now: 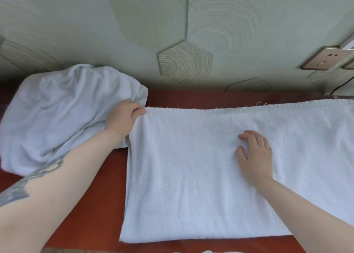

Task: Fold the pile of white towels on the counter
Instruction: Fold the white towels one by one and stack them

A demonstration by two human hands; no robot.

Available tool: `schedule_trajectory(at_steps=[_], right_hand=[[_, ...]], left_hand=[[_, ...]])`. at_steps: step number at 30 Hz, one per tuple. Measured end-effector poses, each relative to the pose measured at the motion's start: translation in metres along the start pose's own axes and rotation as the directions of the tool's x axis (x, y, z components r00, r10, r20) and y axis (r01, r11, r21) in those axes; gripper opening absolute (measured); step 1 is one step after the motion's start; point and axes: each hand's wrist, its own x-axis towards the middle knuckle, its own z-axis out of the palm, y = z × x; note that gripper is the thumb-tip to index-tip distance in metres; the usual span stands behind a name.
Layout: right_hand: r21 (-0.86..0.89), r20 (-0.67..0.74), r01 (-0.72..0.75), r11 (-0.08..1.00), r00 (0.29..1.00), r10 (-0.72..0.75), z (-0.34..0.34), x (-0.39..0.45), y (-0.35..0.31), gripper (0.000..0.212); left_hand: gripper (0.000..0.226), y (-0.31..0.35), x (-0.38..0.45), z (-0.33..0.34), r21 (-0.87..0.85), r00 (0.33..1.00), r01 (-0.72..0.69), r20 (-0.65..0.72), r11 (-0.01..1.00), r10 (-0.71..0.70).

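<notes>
**One towel spread flat, the heap waiting at far left**

Nearest, along the bottom edge, a sliver of something white (206, 251) peeks into view; it is too cropped to tell what it is. The red-brown counter (92, 210) shows bare to the left of the spread towel (182, 176), which lies flat and runs from the middle off the right edge; its near edge sits close to the counter's front, and its far hem, frayed with loose threads, lies parallel to the wall. The right hand (255, 155) rests palm down on the towel's middle, fingers loosely spread and straight, pressing the cloth and gripping nothing; its forearm crosses the towel from the near right. The left hand (122, 118) reaches in from the near left, forearm tattooed, and pinches the towel's far left corner between thumb and curled fingers. Just beyond and left of that hand the crumpled pile of white towels (57, 118) sits against the wall, touching the spread towel's left edge. Farther back rises the pale green wall (134, 32) with hexagonal ring-patterned panels; a wall socket (323, 58) sits at far right.
</notes>
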Motion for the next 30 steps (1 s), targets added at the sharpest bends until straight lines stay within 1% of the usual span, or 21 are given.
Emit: schedule_trajectory(at_steps=[1, 2, 4, 6, 7, 9, 10, 11, 12, 13, 14, 15, 16, 17, 18, 19, 22, 25, 27, 29, 30], right_hand=[[-0.005, -0.007, 0.003, 1.0, 1.0, -0.003, 0.001, 0.0, -0.001, 0.031], [-0.014, -0.011, 0.006, 1.0, 1.0, -0.006, 0.001, 0.0, -0.001, 0.031], [-0.027, -0.01, 0.006, 1.0, 1.0, -0.006, 0.001, -0.001, -0.003, 0.031], [-0.035, 0.0, -0.014, 0.999, 1.0, 0.014, 0.0, -0.001, -0.007, 0.032], [-0.04, 0.005, -0.03, 0.999, 1.0, 0.031, 0.0, -0.001, -0.011, 0.033], [-0.03, 0.013, -0.055, 0.998, 0.998, 0.055, 0.001, -0.006, -0.022, 0.039], [-0.003, 0.025, -0.043, 0.999, 0.999, 0.043, 0.001, -0.013, -0.03, 0.042], [0.028, 0.046, 0.004, 1.0, 0.999, -0.005, 0.002, -0.023, -0.038, 0.044], [0.056, 0.074, 0.085, 0.995, 0.993, -0.089, 0.003, -0.036, -0.045, 0.044], [0.084, 0.106, 0.19, 0.978, 0.974, -0.198, 0.005, -0.052, -0.049, 0.043], [0.112, 0.142, 0.302, 0.947, 0.938, -0.316, 0.007, -0.068, -0.052, 0.04], [0.14, 0.183, 0.403, 0.904, 0.887, -0.424, 0.007, -0.085, -0.052, 0.035], [0.163, 0.225, 0.481, 0.861, 0.832, -0.507, 0.006, -0.1, -0.051, 0.028], [0.182, 0.264, 0.531, 0.828, 0.785, -0.561, 0.004, -0.112, -0.046, 0.022], [0.192, 0.299, 0.555, 0.81, 0.753, -0.587, 0.001, -0.123, -0.039, 0.019], [0.188, 0.326, 0.562, 0.806, 0.738, -0.591, -0.004, -0.132, -0.031, 0.022], [0.128, 0.368, 0.563, 0.816, 0.737, -0.566, -0.021, -0.146, -0.009, 0.031], [0.069, 0.331, 0.637, 0.768, 0.712, -0.62, -0.028, -0.149, -0.003, 0.025], [0.106, 0.338, 0.664, 0.74, 0.676, -0.655, -0.028, -0.15, -0.007, 0.02], [0.134, 0.411, 0.684, 0.718, 0.62, -0.668, -0.025, -0.149, -0.017, 0.012], [0.125, 0.456, 0.679, 0.723, 0.608, -0.65, -0.022, -0.148, -0.022, 0.01]], left_hand=[[0.021, 0.001, 0.001, 0.0, 0.004, 0.999, 0.041, -0.034, 0.999, -0.04], [0.021, 0.002, 0.001, 0.001, 0.023, 0.996, 0.079, -0.034, 0.997, -0.078], [0.019, 0.002, 0.003, 0.003, 0.076, 0.994, 0.111, 0.015, 0.991, -0.112], [0.012, 0.003, 0.006, 0.001, 0.055, 0.992, 0.12, 0.021, 0.991, -0.121], [0.013, 0.006, 0.005, -0.003, 0.042, 0.993, 0.12, -0.012, 0.992, -0.12], [0.018, 0.009, -0.013, -0.01, 0.009, 0.98, 0.152, -0.131, 0.988, -0.149], [0.017, 0.009, -0.032, -0.012, -0.036, 0.966, 0.192, -0.168, 0.981, -0.195], [0.017, 0.01, -0.057, -0.011, -0.072, 0.954, 0.251, -0.149, 0.965, -0.259], [0.02, 0.009, -0.086, -0.006, -0.073, 0.939, 0.329, -0.08, 0.941, -0.334], [0.025, 0.008, -0.116, 0.0, -0.047, 0.914, 0.406, 0.006, 0.913, -0.406], [0.031, 0.009, -0.145, 0.008, -0.022, 0.879, 0.472, 0.079, 0.881, -0.47], [0.034, 0.011, -0.168, 0.015, -0.016, 0.847, 0.524, 0.113, 0.852, -0.519], [0.036, 0.014, -0.185, 0.021, -0.031, 0.824, 0.562, 0.115, 0.827, -0.555], [0.037, 0.017, -0.196, 0.028, -0.044, 0.81, 0.584, 0.104, 0.811, -0.577], [0.038, 0.022, -0.203, 0.033, -0.046, 0.8, 0.598, 0.092, 0.8, -0.593], [0.038, 0.028, -0.208, 0.038, -0.047, 0.798, 0.603, 0.072, 0.797, -0.599], [0.029, 0.039, -0.219, 0.052, -0.114, 0.791, 0.603, -0.041, 0.789, -0.611], [0.022, 0.037, -0.225, 0.06, -0.137, 0.769, 0.594, -0.193, 0.792, -0.61], [0.022, 0.03, -0.227, 0.06, -0.102, 0.764, 0.588, -0.257, 0.803, -0.592], [0.021, 0.02, -0.228, 0.055, -0.021, 0.779, 0.579, -0.279, 0.815, -0.561], [0.021, 0.016, -0.227, 0.052, 0.03, 0.789, 0.578, -0.277, 0.816, -0.548]])
